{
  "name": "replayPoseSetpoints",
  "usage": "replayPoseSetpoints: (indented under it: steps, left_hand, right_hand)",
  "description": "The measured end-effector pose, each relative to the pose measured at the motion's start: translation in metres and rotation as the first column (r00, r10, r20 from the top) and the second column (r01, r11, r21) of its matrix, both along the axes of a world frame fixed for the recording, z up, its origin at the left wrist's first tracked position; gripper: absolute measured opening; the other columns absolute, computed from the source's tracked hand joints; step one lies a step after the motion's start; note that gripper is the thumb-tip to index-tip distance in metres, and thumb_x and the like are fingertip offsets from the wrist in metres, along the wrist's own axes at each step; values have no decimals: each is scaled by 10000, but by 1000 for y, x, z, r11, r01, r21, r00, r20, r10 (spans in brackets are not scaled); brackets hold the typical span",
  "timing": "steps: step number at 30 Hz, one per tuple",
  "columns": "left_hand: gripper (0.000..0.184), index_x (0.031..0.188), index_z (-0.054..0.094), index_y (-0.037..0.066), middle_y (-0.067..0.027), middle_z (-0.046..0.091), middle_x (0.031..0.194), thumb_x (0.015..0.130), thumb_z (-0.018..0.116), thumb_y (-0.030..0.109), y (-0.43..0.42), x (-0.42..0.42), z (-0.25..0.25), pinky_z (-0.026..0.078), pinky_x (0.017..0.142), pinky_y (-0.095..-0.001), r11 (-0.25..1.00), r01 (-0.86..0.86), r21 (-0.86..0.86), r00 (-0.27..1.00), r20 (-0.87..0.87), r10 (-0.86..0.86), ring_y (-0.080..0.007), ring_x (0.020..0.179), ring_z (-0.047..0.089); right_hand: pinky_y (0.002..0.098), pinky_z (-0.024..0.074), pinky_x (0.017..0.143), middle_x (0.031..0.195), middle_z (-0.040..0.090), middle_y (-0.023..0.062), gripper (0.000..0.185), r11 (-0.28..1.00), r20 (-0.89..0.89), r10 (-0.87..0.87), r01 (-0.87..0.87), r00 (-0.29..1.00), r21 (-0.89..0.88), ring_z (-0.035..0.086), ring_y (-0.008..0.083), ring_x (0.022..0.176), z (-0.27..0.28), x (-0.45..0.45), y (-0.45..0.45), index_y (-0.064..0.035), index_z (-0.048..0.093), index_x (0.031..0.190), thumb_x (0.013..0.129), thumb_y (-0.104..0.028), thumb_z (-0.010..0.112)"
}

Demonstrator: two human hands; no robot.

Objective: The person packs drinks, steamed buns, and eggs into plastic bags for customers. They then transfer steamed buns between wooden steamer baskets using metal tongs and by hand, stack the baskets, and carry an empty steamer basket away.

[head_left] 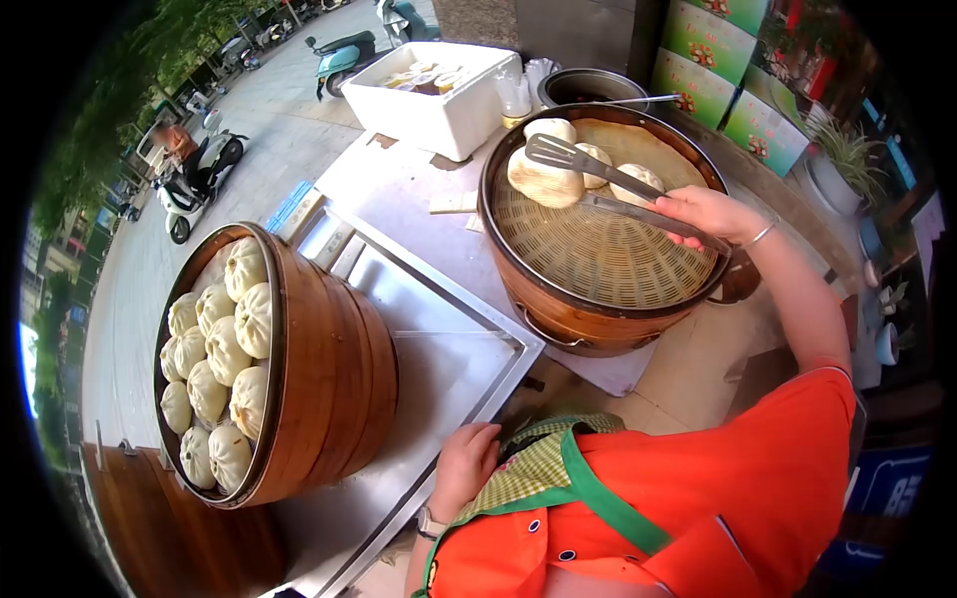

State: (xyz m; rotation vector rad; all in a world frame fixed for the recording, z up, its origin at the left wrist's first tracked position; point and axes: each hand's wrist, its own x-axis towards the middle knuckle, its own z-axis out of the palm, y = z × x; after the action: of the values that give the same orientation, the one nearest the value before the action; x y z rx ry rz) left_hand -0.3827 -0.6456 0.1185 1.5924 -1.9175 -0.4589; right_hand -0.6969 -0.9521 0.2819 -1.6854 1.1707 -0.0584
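Metal tongs point(618, 206) are in my right hand point(710, 215), whose fingers wrap round their handle end. The tips of the tongs reach over a few buns point(543, 179) at the back left of the round bamboo steamer point(598, 249); whether they grip one I cannot tell. Most of that steamer's woven base shows. My left hand point(467, 460) rests near the metal table's edge by the checked apron, fingers curled, and what it holds, if anything, is hidden. A tall steamer stack point(329, 369) on the left is full of white pleated buns point(228, 349).
Behind the table stands a white foam box point(429, 110) with cups inside. A dark pot point(593, 88) and green cartons point(703, 60) are beyond the right steamer. A metal table point(439, 349) lies between the steamers. A person on a scooter point(181, 145) is far left.
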Motion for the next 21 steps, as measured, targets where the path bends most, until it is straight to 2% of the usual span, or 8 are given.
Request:
replayPoseSetpoints:
  steps: [2, 6, 8, 9, 11, 13, 15, 21]
  left_hand:
    - [228, 958, 586, 27, -115, 590, 930, 733, 610, 52, 11, 5, 0, 463, 699, -380, 998, -70, -2, 997, -12, 70, -301, 818, 564]
    - [209, 949, 579, 22, -116, 582, 915, 746, 598, 66, 39, 21, 8, 465, 711, -380, 989, -144, -23, 989, -30, 143, -298, 841, 560]
    - [210, 952, 579, 25, -116, 582, 917, 747, 598, 69, 56, 32, 2, 466, 714, -380, 978, -206, -36, 978, -21, 205, -297, 843, 560]
    - [211, 954, 578, 28, -116, 582, 918, 749, 598, 73, 65, 35, -2, 466, 716, -379, 972, -232, -35, 972, -32, 231, -296, 846, 560]
    - [215, 960, 579, 38, -112, 586, 917, 750, 602, 77, 83, 42, -9, 468, 710, -377, 965, -259, -52, 966, -23, 258, -295, 843, 561]
    - [213, 960, 581, 45, -104, 589, 911, 752, 605, 82, 100, 49, -20, 470, 696, -375, 941, -337, -39, 942, -29, 336, -295, 828, 564]
    - [214, 962, 582, 48, -100, 591, 902, 753, 608, 87, 113, 55, -23, 472, 683, -374, 933, -357, -40, 934, -18, 357, -297, 812, 567]
    - [212, 954, 579, 47, -99, 589, 906, 749, 612, 91, 117, 65, -21, 470, 692, -370, 936, -348, -48, 937, -32, 347, -292, 831, 565]
  right_hand:
    - [185, 370, 409, 646, 496, -2, 479, 999, 256, 45, -48, 966, 5, 438, 40, 481, 14, 49, 8, -38, 546, 938, 884, -505, 449]
    - [187, 361, 417, 637, 488, -5, 586, 890, 228, 398, -313, 889, -330, 437, 38, 478, 51, 202, 16, -34, 578, 993, 824, -588, 487]
    - [270, 429, 497, 682, 553, 66, 666, 715, 65, 507, -378, 859, -588, 542, 133, 563, 75, 288, 30, -6, 603, 958, 787, -639, 491]
    - [310, 456, 611, 758, 595, 110, 653, 436, -60, 548, -346, 834, -831, 579, 197, 682, 67, 337, 23, 1, 580, 1004, 822, -612, 452]
    - [393, 457, 761, 937, 621, 170, 636, 347, -212, 466, -398, 859, -849, 587, 312, 903, 76, 414, 41, -14, 597, 989, 819, -608, 446]
    - [387, 472, 767, 946, 628, 151, 544, 204, -379, 379, -476, 844, -856, 592, 300, 918, 79, 460, 64, -41, 625, 965, 808, -547, 501]
    - [388, 480, 760, 947, 630, 156, 555, 193, -475, 335, -553, 813, -810, 598, 297, 917, 67, 493, 74, -36, 631, 959, 788, -553, 524]
    - [390, 481, 767, 906, 637, 164, 634, 207, -453, 285, -516, 845, -831, 612, 300, 876, 84, 471, 54, -18, 627, 968, 741, -606, 554]
